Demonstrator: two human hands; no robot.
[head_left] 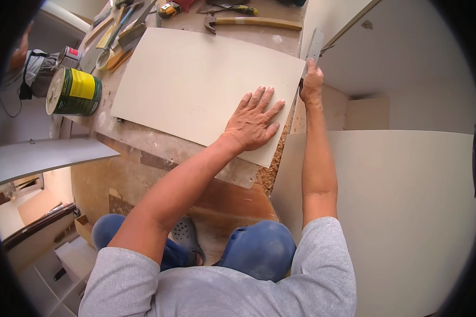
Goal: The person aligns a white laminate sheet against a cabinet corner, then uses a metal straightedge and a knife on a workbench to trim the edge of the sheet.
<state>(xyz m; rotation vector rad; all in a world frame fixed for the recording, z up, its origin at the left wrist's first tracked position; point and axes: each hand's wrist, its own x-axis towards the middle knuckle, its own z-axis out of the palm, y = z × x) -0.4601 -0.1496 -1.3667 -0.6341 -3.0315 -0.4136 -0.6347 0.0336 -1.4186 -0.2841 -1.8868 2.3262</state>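
Two hands: both yours, at frame centre.
Left hand (253, 122): fingers spread wide, flat on the beige panel (206, 87).
Right hand (312, 84): fingers closed around a grey tool (314, 46) at the panel's right edge.

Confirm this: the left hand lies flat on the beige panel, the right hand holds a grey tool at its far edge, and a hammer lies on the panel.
Not quite. In the head view the hammer lies on the workbench beyond the beige panel. The left hand and right hand with grey tool are right.
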